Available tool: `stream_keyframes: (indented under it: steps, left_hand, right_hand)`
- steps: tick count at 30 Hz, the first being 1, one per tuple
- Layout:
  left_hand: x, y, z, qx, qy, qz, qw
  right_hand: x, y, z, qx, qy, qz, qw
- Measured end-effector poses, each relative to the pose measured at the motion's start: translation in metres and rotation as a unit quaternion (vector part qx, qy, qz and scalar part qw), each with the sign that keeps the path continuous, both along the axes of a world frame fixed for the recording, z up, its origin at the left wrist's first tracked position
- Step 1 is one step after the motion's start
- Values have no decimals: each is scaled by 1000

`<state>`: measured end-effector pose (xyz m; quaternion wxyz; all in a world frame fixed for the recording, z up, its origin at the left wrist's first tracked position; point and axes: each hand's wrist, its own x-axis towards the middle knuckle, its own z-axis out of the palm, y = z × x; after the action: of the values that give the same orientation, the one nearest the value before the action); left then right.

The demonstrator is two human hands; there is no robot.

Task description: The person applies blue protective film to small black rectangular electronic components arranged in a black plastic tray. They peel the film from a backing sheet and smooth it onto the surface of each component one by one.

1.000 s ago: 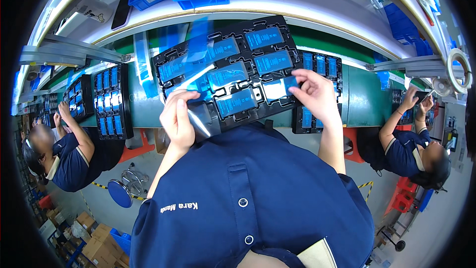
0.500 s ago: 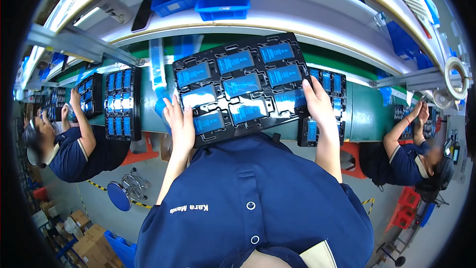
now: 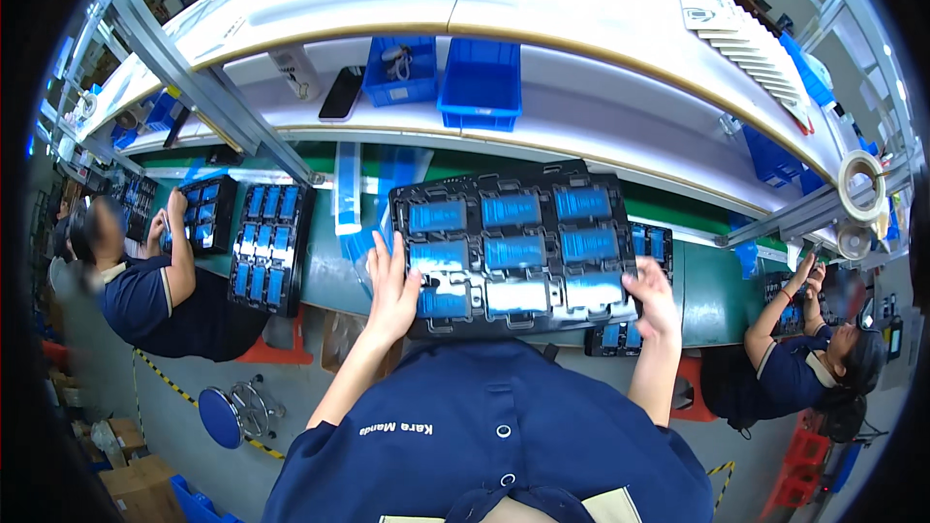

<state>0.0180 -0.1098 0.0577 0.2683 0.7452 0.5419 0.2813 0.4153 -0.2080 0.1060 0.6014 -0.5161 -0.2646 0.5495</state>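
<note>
A black plastic tray (image 3: 476, 232) is held up in front of my body. In its moulded pockets lie rows of flat blue rectangular pieces (image 3: 514, 252) that look like battery packs, with glare over the nearest row. My left hand (image 3: 392, 286) grips the left edge, thumb on the rim and fingers pointing up along the side. The near right corner is in my right hand (image 3: 656, 302), its fingers curled at the edge. A second black edge shows behind the far rim; I cannot tell whether another tray is stacked there.
Similar filled trays (image 3: 270, 247) stand on the green bench (image 3: 707, 291) to the left, and partly hidden ones to the right. Above the bench, a white shelf holds blue bins (image 3: 481, 87) and a phone (image 3: 342, 94). Co-workers (image 3: 145, 281) sit on both sides.
The tray has turned clockwise from a slant to nearly level, with both hands still on it. My view has tipped up, showing more of the shelves.
</note>
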Motion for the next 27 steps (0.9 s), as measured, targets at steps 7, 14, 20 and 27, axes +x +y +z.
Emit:
stream_keyframes:
  steps: [7, 14, 20, 27]
  left_hand:
    - [13, -3, 5, 38, 46, 11, 998]
    - [30, 10, 29, 61, 40, 85, 994]
    - [40, 13, 16, 89, 85, 55, 991]
    - [42, 13, 15, 87, 91, 41, 991]
  right_hand:
    - [3, -85, -47, -99, 122, -30, 987]
    - [16, -159, -78, 37, 137, -162, 977]
    - [29, -211, -108, 135, 136, -290, 938]
    - [24, -193, -139, 162, 229, -383, 880]
